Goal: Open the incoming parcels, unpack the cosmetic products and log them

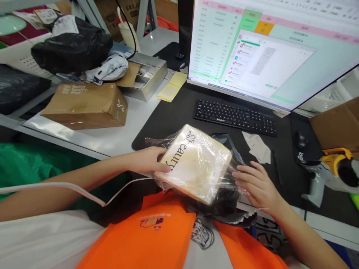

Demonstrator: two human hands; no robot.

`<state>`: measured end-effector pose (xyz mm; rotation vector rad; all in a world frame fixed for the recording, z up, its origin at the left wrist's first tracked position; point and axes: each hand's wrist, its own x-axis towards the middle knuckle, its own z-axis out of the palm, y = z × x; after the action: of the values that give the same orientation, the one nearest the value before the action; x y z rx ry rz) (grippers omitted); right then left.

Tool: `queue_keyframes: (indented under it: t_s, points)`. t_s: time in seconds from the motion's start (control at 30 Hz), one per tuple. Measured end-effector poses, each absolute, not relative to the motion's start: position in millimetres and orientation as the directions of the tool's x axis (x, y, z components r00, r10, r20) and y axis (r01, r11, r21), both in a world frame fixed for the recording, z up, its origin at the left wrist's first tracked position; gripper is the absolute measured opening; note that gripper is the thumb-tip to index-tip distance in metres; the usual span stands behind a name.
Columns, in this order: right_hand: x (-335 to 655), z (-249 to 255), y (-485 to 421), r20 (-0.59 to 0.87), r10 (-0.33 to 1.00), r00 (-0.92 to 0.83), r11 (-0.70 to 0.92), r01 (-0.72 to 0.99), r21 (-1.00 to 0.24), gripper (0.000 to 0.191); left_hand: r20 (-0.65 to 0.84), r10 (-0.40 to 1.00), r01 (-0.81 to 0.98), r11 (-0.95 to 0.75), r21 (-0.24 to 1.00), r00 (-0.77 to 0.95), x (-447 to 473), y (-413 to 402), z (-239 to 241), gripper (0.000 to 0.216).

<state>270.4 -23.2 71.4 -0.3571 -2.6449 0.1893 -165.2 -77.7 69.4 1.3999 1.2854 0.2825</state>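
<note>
My left hand (154, 158) grips the left edge of a pale yellow box (196, 164) lettered "beauty", its thumb on top. Loose clear plastic wrap (224, 175) surrounds the box, shiny and crinkled, and the box is tilted above the desk's front edge. Beside its right end is my right hand (256, 186), fingers stretched out and apart, against the edge of the wrap. Below the box hangs a torn black plastic bag (227, 203), partly hidden by it.
Behind are a keyboard (235, 116) and a monitor (269, 48). To the right sit a barcode scanner (316, 179), a tape dispenser (340, 168) and a mouse (301, 139). A brown carton (86, 106), black parcel (73, 46) and yellow notes (172, 86) lie left.
</note>
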Motion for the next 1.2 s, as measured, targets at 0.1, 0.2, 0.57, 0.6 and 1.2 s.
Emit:
queue_keyframes:
  t_s: [0.1,0.2,0.57,0.6,1.2]
  points:
    - [289.6,69.2,-20.4,0.418,0.337,-0.844,0.941,0.292,-0.17,0.03,-0.477,0.823,0.524,0.271,0.807,0.309,-157.5,-80.5,66.7,0.056]
    - [300.6,64.9,-10.2,0.416,0.379,-0.827,0.925,0.343,-0.162,0.028,-0.468,0.834,0.51,0.278,0.814,0.292,-150.6,-83.0,63.3,0.058]
    - [250.7,106.6,-2.9,0.332,0.569,-0.752,0.822,0.526,-0.218,0.046,-0.27,0.963,0.454,0.248,0.856,-0.017,-130.4,-56.1,65.2,0.049]
    - [239.0,121.2,-13.7,0.318,0.537,-0.781,0.843,0.489,-0.223,0.057,-0.219,0.975,0.499,0.204,0.842,-0.03,-129.3,-52.4,76.4,0.049]
    - [205.8,147.9,5.3,0.363,0.41,-0.837,0.879,0.469,0.087,0.049,0.186,0.755,0.63,-0.635,0.448,0.628,-71.2,-35.3,108.2,0.041]
